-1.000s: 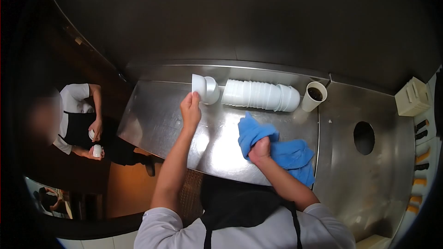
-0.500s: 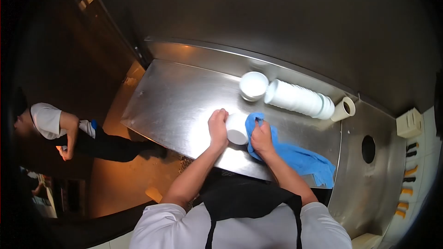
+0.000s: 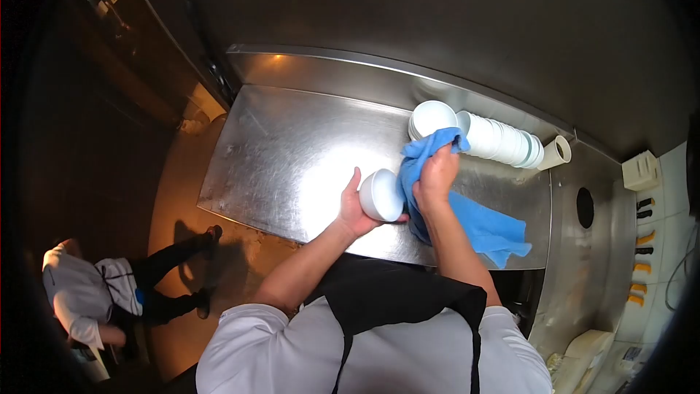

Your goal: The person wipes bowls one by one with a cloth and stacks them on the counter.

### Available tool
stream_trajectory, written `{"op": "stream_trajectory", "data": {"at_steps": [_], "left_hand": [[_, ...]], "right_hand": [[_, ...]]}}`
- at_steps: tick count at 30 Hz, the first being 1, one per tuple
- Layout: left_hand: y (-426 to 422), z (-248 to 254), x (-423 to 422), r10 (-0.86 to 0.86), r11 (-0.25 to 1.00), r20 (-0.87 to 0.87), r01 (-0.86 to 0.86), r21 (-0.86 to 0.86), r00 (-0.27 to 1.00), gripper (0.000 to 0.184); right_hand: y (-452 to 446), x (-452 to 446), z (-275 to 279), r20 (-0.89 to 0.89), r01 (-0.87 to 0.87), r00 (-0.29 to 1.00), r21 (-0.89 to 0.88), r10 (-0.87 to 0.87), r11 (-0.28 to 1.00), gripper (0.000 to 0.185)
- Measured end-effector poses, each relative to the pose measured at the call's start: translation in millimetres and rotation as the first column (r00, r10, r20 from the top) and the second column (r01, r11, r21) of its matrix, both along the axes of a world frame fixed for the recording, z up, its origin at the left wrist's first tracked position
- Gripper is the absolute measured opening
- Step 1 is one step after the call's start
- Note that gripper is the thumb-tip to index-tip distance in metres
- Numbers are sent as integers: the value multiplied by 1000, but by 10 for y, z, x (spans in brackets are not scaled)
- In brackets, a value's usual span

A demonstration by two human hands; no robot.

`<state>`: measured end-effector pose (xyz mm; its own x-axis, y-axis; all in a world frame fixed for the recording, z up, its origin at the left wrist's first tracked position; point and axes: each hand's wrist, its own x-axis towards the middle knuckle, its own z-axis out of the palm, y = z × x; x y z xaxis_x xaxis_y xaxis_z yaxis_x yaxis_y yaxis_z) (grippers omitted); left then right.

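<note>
Left hand: the person's left hand (image 3: 352, 208) is cupped around a white bowl (image 3: 381, 195), thumb spread up one side, fingers coming round underneath.
Right hand: the right hand (image 3: 439, 175) has a good fistful of blue cloth (image 3: 485, 225). Can't tell if any of it touches the bowl.
Bowl: tilted, over the worktop (image 3: 292, 142) close to its front edge. Probably light and stiff, no give in the wall. Ceramic or plastic, hard to say, so it's safest treated as chippable.
Bowl grip: palm round the outside with fingers below looks about right imo. Smooth curved sides would likely slide if pinched or damp, and a thumb plus a few fingers near the rim would be the backup hold.
Cloth: soft and floppy, its long tail draping down toward the worktop's front. Basically weighs nothing, grips fine anywhere, but bunching it near the working end gives way more control.
Upright stack: more bowls (image 3: 432, 117) nested behind the cloth's top end. Better lifted from the sides, low down, since nested ones probably stick or slip.
Lying row: nested bowls (image 3: 499, 142) on their side by the back ledge, cup (image 3: 557, 152) at the far end. Looks like it could roll if bumped.
</note>
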<state>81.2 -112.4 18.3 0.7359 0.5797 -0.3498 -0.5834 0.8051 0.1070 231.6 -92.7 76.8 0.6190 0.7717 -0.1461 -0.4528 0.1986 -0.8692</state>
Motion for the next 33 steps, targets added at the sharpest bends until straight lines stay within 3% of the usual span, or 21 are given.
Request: {"op": "stream_trajectory", "data": {"at_steps": [2, 3, 4, 5, 6, 8, 11, 12, 15, 17, 18, 19, 21, 22, 23, 25, 26, 28, 29, 31, 33], "left_hand": [[-13, -18, 60, -15, 999, 52, 17, -30, 999, 74], [8, 31, 68, -17, 1000, 56, 17, -15, 998, 72], [50, 27, 50, 33, 999, 46, -33, 1, 998, 69], [97, 13, 28, 88, 996, 38, -89, 18, 995, 67], [167, -3, -32, 67, 997, 32, -69, 40, 997, 64], [212, -53, -195, 26, 997, 11, -27, 71, 1000, 58], [136, -130, -32, 196, 947, -257, -115, 301, 946, 52], [109, -189, -50, 253, 906, -314, -109, 410, 915, 50], [-27, -234, -29, 592, 661, -277, -259, 704, 757, 51], [24, -15, -14, 535, 782, -242, -365, 506, 810, 51], [85, 148, -104, 302, 922, -202, -232, 310, 932, 49], [126, 270, -168, 59, 991, -92, -48, 121, 994, 49], [94, 300, -141, 62, 993, -239, -35, 115, 969, 50], [89, 283, -69, 63, 993, -306, -28, 115, 950, 51], [66, -105, 29, 176, 952, -448, -35, 305, 877, 56], [-13, -194, 157, 404, 897, -572, -186, 402, 714, 53], [-49, -228, 111, 326, 932, -453, -202, 301, 830, 52], [-101, -76, -51, 145, 987, -138, -133, 88, 980, 50], [-121, 62, -34, 147, 989, -108, -145, 27, 983, 51], [-119, 167, 103, 212, 969, -265, -237, -67, 941, 52], [-117, 135, 221, 295, 953, -290, -301, 24, 910, 51]], "right_hand": [[29, -150, -161, 26, -171, 985, 25, 170, 985, 31], [-43, -215, -210, 111, -347, 931, -29, 348, 938, 31], [-134, -239, -282, 501, -412, 756, -135, 421, 901, 34], [-213, -226, -338, 790, -429, 426, -253, 441, 867, 38], [-271, -190, -335, 905, -521, 149, -270, 397, 810, 42], [-424, -98, -296, 918, -657, -373, -364, 134, 660, 50], [-519, -16, -488, 902, -664, -328, -432, 282, 610, 52], [-567, -116, -598, 775, -685, -119, -517, 621, 513, 58], [-516, -103, -475, 849, -756, -121, -415, 515, 506, 62], [-479, -96, -397, 888, -812, -95, -331, 450, 481, 65], [-441, -64, -403, 907, -829, -78, -289, 413, 478, 67], [-397, -12, -456, 938, -814, -159, -300, 307, 496, 65], [-344, 93, -583, 946, -771, -315, -306, 83, 558, 61], [-458, 45, -617, 953, -719, -129, -279, 272, 637, 54], [-530, -45, -594, 860, -712, 57, -321, 507, 625, 54], [-611, -146, -597, 413, -707, 392, -437, 822, 557, 55], [-584, -113, -548, 411, -709, 358, -465, 838, 531, 55], [-570, -121, -237, 944, -711, 82, -169, 320, 683, 50], [-560, -96, -142, 996, -735, -72, -19, -50, 678, 48], [-503, 20, -366, 995, -713, 74, 7, 64, 701, 43], [-542, 74, -398, 888, -684, 173, -202, 426, 700, 38]]}}
